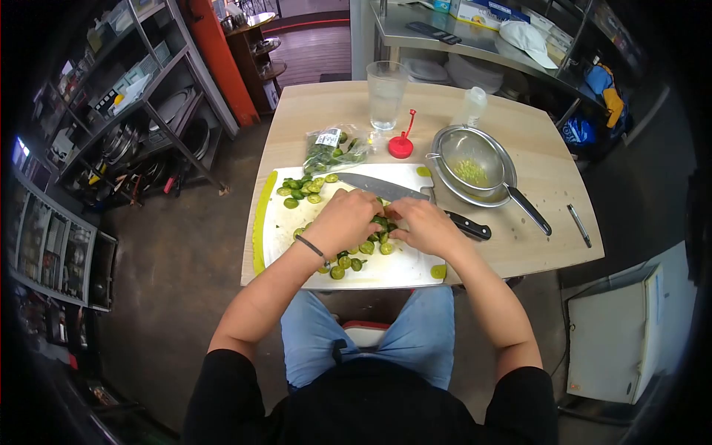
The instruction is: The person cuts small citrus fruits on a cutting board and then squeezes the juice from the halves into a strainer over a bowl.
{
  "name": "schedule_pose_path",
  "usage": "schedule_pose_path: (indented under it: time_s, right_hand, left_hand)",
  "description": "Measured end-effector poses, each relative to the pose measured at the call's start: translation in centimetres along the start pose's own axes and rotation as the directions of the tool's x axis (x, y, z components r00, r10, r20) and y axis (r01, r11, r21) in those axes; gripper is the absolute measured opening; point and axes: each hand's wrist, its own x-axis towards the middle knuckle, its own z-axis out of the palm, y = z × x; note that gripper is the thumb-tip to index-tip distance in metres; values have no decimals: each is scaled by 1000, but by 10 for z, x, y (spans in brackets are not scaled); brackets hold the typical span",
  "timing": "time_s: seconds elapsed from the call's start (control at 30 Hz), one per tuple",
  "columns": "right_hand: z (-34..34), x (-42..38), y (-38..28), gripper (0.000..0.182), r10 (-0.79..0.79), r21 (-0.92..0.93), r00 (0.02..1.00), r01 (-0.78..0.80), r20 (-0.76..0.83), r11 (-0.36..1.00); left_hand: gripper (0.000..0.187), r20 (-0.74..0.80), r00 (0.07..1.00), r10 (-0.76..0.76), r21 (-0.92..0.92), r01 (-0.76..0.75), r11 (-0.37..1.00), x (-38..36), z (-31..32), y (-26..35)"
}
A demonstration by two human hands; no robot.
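Observation:
Both hands are over a white cutting board (293,248) with green corners, among small cut green limes (366,247). My left hand (347,219) has its fingers curled against the lime pieces from the left. From the right, my right hand (424,225) bends its fingers round the same cluster, close to the left fingertips. The fingers partly hide the pieces between them. A separate group of lime halves (294,194) lies at the board's upper left. Just beyond my hands rests a large kitchen knife (469,225), its blade on the board and its black handle pointing right.
A strainer (472,157) with pale green seeds or pulp sits over a metal bowl (443,174). Behind the board are a bag of limes (336,150), a clear plastic cup (386,100), a red lid (400,147) and a translucent bottle (472,109). A pen (579,225) lies far right.

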Motion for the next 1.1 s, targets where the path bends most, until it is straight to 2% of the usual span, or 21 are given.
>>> schedule_pose_path:
  time_s: [0.1, 0.2, 0.27, 0.37, 0.43, 0.5, 0.6, 0.67, 0.7, 0.73, 0.77, 0.8, 0.83, 0.87, 0.9, 0.93, 0.97, 1.03, 1.07, 1.1]
  right_hand:
    - [0, -1, -2, 29, -11, -38, 1000, 11, 8, 999]
    - [5, -2, 4, 31, 7, -75, 1000, -6, 24, 997]
    - [5, -4, 7, 32, 15, -93, 999, -11, 39, 996]
    - [2, -5, 8, 31, -23, -64, 1000, 24, 6, 998]
    - [7, 0, 9, 28, -3, -16, 987, 0, -162, 1000]
    - [14, 7, 5, 27, -4, -44, 989, -3, -151, 999]
    - [21, 14, 6, 25, 1, -93, 990, -14, -138, 996]
    - [22, 16, 7, 24, 2, -107, 990, -17, -138, 994]
    - [22, 15, 10, 22, -12, -30, 986, 8, -169, 1000]
    - [21, 14, 11, 19, -24, 47, 979, 34, -200, 998]
    - [19, 13, 12, 19, -26, 50, 979, 37, -202, 998]
    - [12, 11, 9, 18, 39, 111, 982, -19, -184, 994]
    - [6, 9, 6, 16, 104, 170, 982, -76, -160, 983]
    - [1, 7, 3, 16, 103, 171, 982, -75, -159, 982]
    - [-5, 6, 0, 17, 188, 292, 968, -134, -166, 947]
    - [-7, 5, -1, 18, 273, 408, 948, -187, -162, 894]
    - [-4, 5, 3, 18, 272, 407, 949, -187, -161, 894]
    - [8, 8, 11, 17, 59, 227, 942, 18, -330, 974]
    - [13, 8, 11, 17, 58, 229, 942, 20, -331, 973]
    - [17, 8, 9, 17, 14, 104, 949, 20, -315, 994]
  left_hand:
    - [22, 20, 1000, 3, 15, -3, 1000, 3, -4, -2]
    - [20, 9, 1000, -2, -37, 2, 999, 2, -6, -6]
    - [20, 59, 998, -33, -88, 38, 995, -1, -6, -7]
    - [20, 47, 998, -35, -107, 39, 993, -1, -4, -7]
    - [20, 29, 999, -23, -100, 26, 995, -1, -4, -8]
    - [21, 10, 1000, -6, -95, 7, 995, 1, -5, -8]
    - [21, 10, 997, -83, -155, 83, 984, 3, -8, -9]
    - [22, -28, 965, -262, -401, 229, 887, 2, -9, -9]
    - [22, -27, 964, -264, -397, 233, 888, 2, -6, -10]
    - [20, -54, 937, -344, -642, 231, 731, 3, 0, -11]
    - [19, -59, 903, -426, -835, 189, 516, 4, 5, -12]
    - [19, -10, 884, -468, -904, 192, 382, 5, 6, -13]
    - [19, -10, 883, -469, -903, 193, 383, 5, 9, -15]
    - [20, 1, 867, -498, -937, 175, 304, 6, 14, -17]
    - [21, 14, 851, -525, -963, 152, 222, 7, 16, -17]
    - [21, 13, 851, -525, -963, 152, 221, 8, 17, -16]
    - [21, 22, 841, -541, -965, 160, 209, 8, 19, -14]
    - [21, 31, 827, -561, -965, 171, 198, 7, 20, -12]
    - [22, 36, 828, -559, -964, 176, 198, 7, 18, -11]
    - [22, 42, 830, -556, -964, 181, 197, 8, 17, -10]
